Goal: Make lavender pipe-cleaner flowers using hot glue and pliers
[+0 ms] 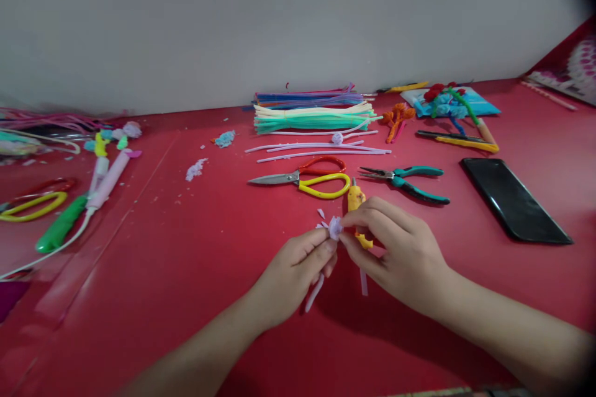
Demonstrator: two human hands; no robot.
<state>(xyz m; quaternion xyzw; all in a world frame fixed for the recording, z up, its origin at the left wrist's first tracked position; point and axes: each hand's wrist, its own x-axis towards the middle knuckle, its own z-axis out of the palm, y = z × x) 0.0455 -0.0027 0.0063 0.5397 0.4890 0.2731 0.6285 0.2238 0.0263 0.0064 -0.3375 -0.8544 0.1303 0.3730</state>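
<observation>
Between the thumb and fingers of my left hand is a small lilac pipe-cleaner flower, its fuzzy stem hanging down below. My right hand pinches the right side of the flower head with thumb and forefinger; the fingertips hide part of it. A few lilac scraps lie just beyond. Partly behind my right hand is a yellow glue gun, with a clear glue stick sticking out towards me. Scissors with red and yellow handles lie beyond my hands, beside teal-handled pliers.
Bundled pipe cleaners lie by the wall, with loose lilac ones in front. A black phone is at right, near finished pipe-cleaner flowers. At left are fuzz clippings, a corded pink tool and more scissors.
</observation>
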